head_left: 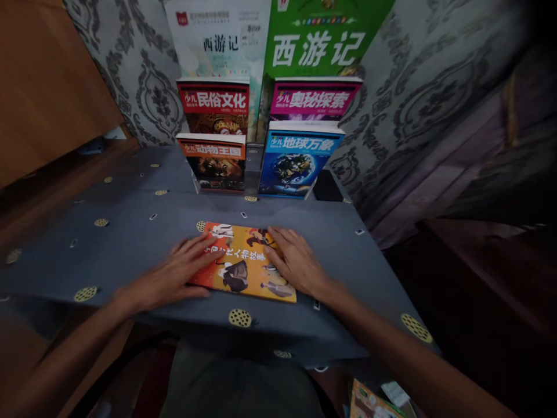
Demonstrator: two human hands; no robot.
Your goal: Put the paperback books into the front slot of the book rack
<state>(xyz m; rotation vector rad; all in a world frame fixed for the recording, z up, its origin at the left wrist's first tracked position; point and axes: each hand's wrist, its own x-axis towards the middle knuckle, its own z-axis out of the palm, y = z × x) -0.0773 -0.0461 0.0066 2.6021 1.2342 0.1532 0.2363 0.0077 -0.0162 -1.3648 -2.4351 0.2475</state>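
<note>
Left hand (185,261) and right hand (300,264) on book (243,261), near tablecloth (126,238) edge, room leftward

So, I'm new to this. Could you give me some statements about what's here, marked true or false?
1. The left hand and right hand both touch the orange-yellow book. True.
2. The orange-yellow book is standing upright. False: it lies flat on the blue-grey tablecloth.
3. The globe-cover book stands in front of the magenta book. True.
4. The globe-cover book is the leftmost standing book. False: the lion-cover book stands to its left.
5. The blue-grey tablecloth has yellow prints. True.
</note>
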